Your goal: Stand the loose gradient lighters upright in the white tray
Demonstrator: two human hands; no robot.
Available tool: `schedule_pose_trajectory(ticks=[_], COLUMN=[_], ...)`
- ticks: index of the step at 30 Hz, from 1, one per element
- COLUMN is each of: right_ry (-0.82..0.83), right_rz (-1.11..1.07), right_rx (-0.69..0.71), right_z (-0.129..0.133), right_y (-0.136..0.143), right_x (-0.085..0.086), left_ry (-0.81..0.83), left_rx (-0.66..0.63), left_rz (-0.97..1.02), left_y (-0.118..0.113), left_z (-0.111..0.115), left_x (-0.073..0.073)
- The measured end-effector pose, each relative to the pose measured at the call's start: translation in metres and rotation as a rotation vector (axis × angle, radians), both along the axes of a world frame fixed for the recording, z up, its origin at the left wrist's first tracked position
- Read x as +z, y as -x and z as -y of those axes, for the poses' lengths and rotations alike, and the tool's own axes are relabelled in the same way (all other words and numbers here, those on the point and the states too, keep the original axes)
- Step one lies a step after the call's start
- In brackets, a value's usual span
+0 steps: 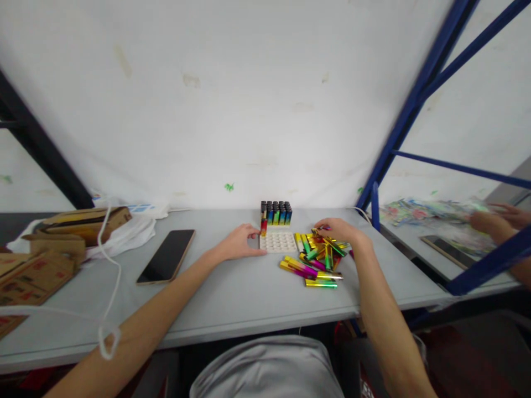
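A white tray with round holes lies on the grey table. Its far rows hold upright lighters with black tops. My left hand rests against the tray's left edge, and a red lighter stands right by its fingertips. A pile of several shiny multicoloured lighters lies to the right of the tray. My right hand reaches over the far side of this pile, fingers curled around a lighter there.
A dark phone lies left of the tray. Cardboard boxes and a white bag sit at the far left, with a white cable trailing. Blue rack posts stand at right, where another person's hands work.
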State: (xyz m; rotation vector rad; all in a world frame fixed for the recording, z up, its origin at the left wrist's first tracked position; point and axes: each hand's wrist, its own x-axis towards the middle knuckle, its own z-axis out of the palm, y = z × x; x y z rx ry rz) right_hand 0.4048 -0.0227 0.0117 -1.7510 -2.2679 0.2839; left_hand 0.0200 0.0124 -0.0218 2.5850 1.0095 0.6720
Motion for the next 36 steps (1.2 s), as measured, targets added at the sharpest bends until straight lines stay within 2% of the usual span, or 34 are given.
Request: schedule_pose_trajectory(ticks=[4,9,13,19,24,28,33,36], right_ry=[0.032,-0.021,-0.159,-0.269,-0.170,-0.119,0.093,0.150], right_rz=[0.012,0.011,-0.162,-0.491,-0.858,-0.925,-1.054,-1.074], right_rx=[-0.041,-0.063,-0.059,0.020,0.003,0.041,0.184,0.138], right_z=[-0.004,-0.006,0.000,0.003,0.002,0.006,0.013,0.014], right_y=[0.003,0.012,0.027,0.066,0.096,0.115,0.133,0.140], right_x=[0.000,-0.004,0.000,0.007,0.002,-0.002,-0.007,-0.010], left_ry=[0.006,0.008,0.010,0.005,-0.016,-0.011,0.000,0.002], left_rx=[0.000,0.000,-0.003,-0.014,-0.019,-0.026,-0.013,-0.015], left_rz=[-0.011,-0.024,-0.012,-0.002,0.012,0.015,-0.013,-0.018], left_y=[0.000,0.000,0.000,-0.001,-0.001,0.000,-0.001,-0.001], left_z=[0.001,0.001,0.000,0.000,-0.001,-0.002,-0.001,0.000], left_x=[0.001,0.001,0.000,0.000,-0.002,-0.003,-0.001,-0.001])
